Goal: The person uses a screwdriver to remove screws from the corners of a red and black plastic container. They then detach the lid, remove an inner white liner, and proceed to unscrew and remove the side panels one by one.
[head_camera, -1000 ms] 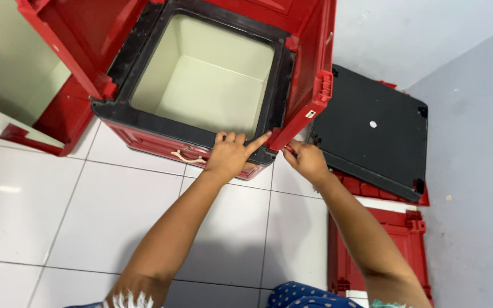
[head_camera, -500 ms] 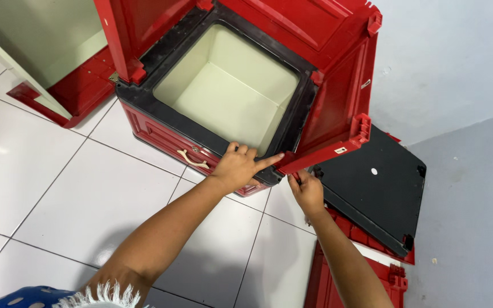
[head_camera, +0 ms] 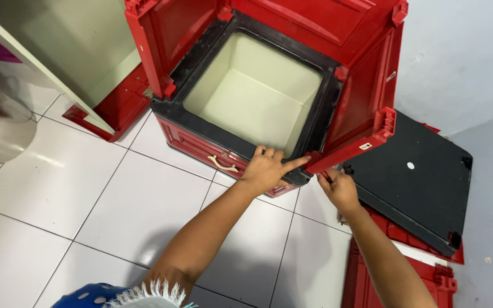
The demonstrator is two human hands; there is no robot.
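The left hand [head_camera: 266, 169] lies palm down on the near right corner of the black frame [head_camera: 169, 108], fingers spread a little over the rim, the forefinger stretched out to the right until its tip meets the lower corner of the red side panel [head_camera: 366, 97]. It clasps nothing; it only presses flat. The left forearm runs from the bottom of the view, up and to the right, nearly straight, with the wrist level.

The right hand [head_camera: 340, 188] is just beside it, lower and to the right, curled in under the bottom edge of that same panel. Its fingers are bent and pinched at something small and dark below the panel's corner (what exactly cannot be told). The right forearm comes up from the lower right, angled to the left, elbow out of view.

The two hands are near each other, on either side of the corner where the panel meets the frame.

The box [head_camera: 258, 97] stands on the white tiled floor [head_camera: 58, 194], open at the top, cream inside, with red walls upright round the black frame and a cream handle [head_camera: 223, 165] on the near red face. To the right a black panel [head_camera: 417, 182] lies flat over red pieces [head_camera: 435, 279] by the grey wall [head_camera: 463, 57]. At the left a cream board [head_camera: 69, 51] leans beside another red part [head_camera: 115, 108].
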